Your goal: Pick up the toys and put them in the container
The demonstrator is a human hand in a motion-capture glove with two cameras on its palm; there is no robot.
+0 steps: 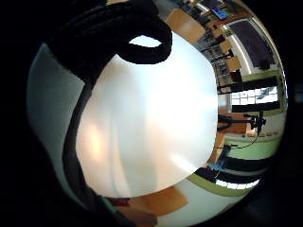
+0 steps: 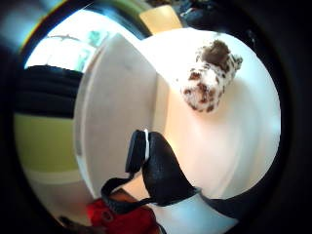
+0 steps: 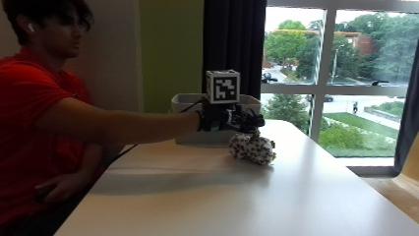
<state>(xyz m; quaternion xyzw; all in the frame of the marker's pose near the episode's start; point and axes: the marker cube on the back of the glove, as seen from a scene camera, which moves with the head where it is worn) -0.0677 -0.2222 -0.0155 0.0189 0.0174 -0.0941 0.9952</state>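
Observation:
A white plush toy with brown spots (image 3: 252,149) lies on the white table (image 3: 229,196), right in front of the white container (image 3: 190,105). My gloved right hand (image 3: 225,119) hovers just above the toy's near end, arm stretched out over the table, fingers relaxed and pointing down with nothing in them. The thumb side palm view shows the toy (image 2: 209,78) a little way off the palm, beside the container's wall (image 2: 117,97), with a gloved finger (image 2: 156,170) out straight. The little finger side palm view shows mostly bare tabletop (image 1: 151,123).
The container stands at the table's far end, near the dark curtain (image 3: 232,44) and the window (image 3: 334,73). The person's bare left hand (image 3: 59,189) rests in the lap, below the table's left edge.

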